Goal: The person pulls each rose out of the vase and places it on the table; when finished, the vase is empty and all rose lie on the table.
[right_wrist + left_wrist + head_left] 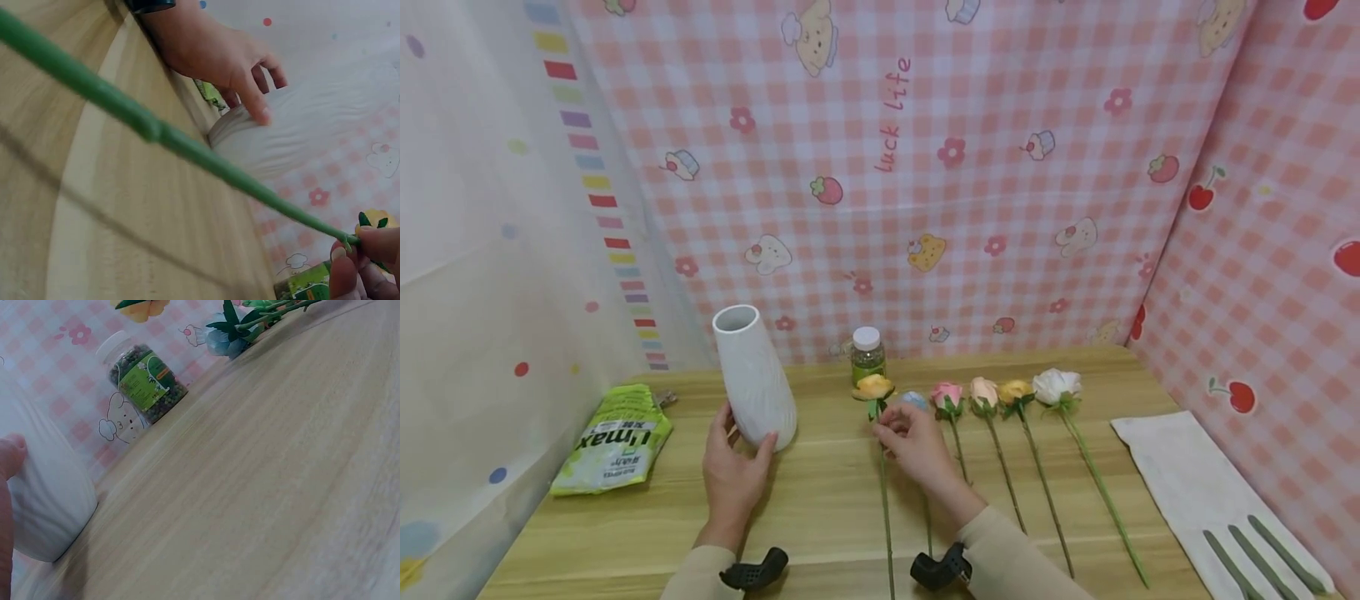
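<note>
A white ribbed vase [752, 379] stands upright on the left half of the table. My left hand [736, 471] holds its lower part, thumb on the near side and fingers round the left. In my right hand [917, 442], thumb and fingertips pinch the green stem of a yellow-orange rose [874, 387] just below its bloom. The right wrist view shows this stem [212, 164] raised off the tabletop, its shadow apart from it. Partly hidden behind the right hand lies a blue rose [914, 399]. The left wrist view shows the vase [47, 481] and my thumb [11, 456].
Right of the hand lie a pink rose [948, 397], peach rose [983, 393], yellow rose [1015, 392] and white rose [1057, 386]. A white-lidded jar [868, 354] stands at the back. A green pouch [613, 442] lies left, a white cloth [1180, 475] with green-handled utensils [1262, 558] right.
</note>
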Action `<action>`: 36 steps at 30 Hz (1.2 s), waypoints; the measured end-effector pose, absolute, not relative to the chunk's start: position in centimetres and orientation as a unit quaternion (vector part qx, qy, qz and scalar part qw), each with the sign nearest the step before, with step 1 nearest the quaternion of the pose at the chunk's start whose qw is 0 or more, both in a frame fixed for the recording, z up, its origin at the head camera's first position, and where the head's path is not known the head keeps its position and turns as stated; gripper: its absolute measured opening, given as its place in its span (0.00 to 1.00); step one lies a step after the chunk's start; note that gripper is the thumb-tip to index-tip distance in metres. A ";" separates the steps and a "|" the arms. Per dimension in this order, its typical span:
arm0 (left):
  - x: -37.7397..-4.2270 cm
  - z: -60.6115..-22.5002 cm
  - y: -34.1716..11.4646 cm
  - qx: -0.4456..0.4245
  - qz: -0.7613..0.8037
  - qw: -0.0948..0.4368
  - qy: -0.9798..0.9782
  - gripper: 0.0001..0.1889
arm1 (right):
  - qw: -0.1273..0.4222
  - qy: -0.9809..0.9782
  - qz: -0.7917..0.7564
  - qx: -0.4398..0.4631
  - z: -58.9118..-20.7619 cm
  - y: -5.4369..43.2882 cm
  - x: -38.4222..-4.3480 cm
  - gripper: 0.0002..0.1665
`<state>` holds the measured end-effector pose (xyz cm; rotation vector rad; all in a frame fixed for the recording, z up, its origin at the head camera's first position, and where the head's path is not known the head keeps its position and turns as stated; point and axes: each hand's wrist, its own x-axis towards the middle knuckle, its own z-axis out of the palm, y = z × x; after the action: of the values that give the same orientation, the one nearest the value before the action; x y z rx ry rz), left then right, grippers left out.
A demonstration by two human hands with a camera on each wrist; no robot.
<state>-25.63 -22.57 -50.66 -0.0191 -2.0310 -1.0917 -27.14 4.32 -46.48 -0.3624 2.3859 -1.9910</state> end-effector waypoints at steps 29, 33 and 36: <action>-25.6 -50.8 -22.6 0.003 -0.434 0.395 -0.810 0.42 | -0.022 0.868 -0.458 -0.191 -49.3 4.1 -27.1 0.07; -25.6 -50.7 -22.5 0.004 -0.435 0.392 -0.810 0.42 | -0.023 0.873 -0.449 -0.188 -49.3 4.1 -27.2 0.07; -25.5 -50.6 -22.5 0.006 -0.436 0.390 -0.811 0.42 | -0.018 0.874 -0.449 -0.182 -49.3 4.1 -27.2 0.07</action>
<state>-25.52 -22.49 -50.60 0.0156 -2.0618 -1.1093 -27.22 4.13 -49.28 -0.5789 2.7792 -1.4282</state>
